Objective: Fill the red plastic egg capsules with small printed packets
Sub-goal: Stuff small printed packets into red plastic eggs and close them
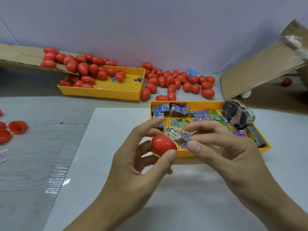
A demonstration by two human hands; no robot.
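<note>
Left hand grips red egg; right hand pinches packet beside it; shell light, glossy, probably slippery; hold around its middle.

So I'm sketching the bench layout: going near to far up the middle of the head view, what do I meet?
Red egg capsule held in the left hand → yellow tray of printed packets → loose red eggs on the table → blue egg → wall.
</note>
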